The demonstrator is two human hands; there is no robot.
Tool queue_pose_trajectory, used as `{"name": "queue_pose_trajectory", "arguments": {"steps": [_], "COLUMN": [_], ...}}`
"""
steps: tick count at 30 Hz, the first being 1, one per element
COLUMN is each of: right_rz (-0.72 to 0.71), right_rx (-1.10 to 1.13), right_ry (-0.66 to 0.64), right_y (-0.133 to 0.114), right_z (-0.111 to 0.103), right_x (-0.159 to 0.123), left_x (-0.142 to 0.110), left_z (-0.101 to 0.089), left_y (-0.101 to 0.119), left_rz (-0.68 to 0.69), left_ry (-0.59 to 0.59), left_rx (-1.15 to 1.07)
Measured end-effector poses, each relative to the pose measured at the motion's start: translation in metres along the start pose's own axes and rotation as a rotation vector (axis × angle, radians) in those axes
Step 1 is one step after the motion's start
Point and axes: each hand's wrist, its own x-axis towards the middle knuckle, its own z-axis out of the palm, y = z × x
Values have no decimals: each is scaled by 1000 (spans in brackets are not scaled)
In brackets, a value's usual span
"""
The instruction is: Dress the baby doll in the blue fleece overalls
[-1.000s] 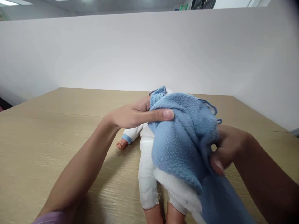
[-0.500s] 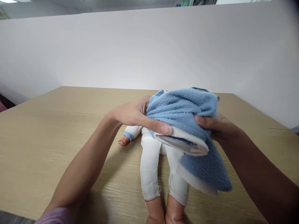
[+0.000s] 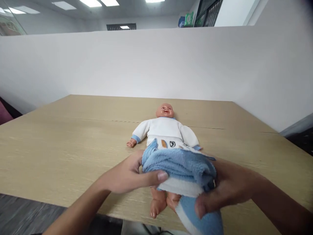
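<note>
A baby doll [image 3: 164, 128] in a white long-sleeved top with blue cuffs lies on its back, head away from me and bare feet toward me. Over its legs are bunched blue-and-white terry doll pants [image 3: 181, 161], one leg part hanging down at the lower right. My left hand [image 3: 140, 174] grips their left side, thumb lying on top. On the right side my right hand [image 3: 220, 187] holds the gathered cloth, thumb pressed near the hanging part. The pants hide most of the doll's legs. Printed figures [image 3: 168, 143] show on white cloth at their upper edge.
The wooden table [image 3: 80, 140] has a white partition wall [image 3: 146, 65] along its back. Grey floor [image 3: 29, 212] shows beyond the front edge at lower left. A dark object [image 3: 302, 140] stands beyond the right edge.
Both hands have lowered the pants toward me, over the doll's lower legs. The doll's head and top have come into view as my view tilted up. Both hands keep their hold.
</note>
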Motion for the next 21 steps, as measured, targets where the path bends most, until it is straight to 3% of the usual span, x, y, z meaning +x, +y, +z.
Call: {"name": "queue_pose_trajectory", "arguments": {"steps": [2,6,10,14,21], "right_rz": [52,51,106,188,262], "right_rx": [-46,-380,-491,-520,-535], "right_ry": [57,538,644,687,759], "right_y": [1,19,40,64,104], "right_z": [18,50,62,54,24], "right_x": [-5,-8,0,9,21], "left_x": [-15,-31,-32,-23,11], "left_z": [16,45,56,50,20], "left_y": [-9,-29,-48,-59,-68], "left_rz": [-12,-129,-279,-329,-224], "left_ry": [109,385,616,604,546], "left_rx": [42,124,296,439,558]}}
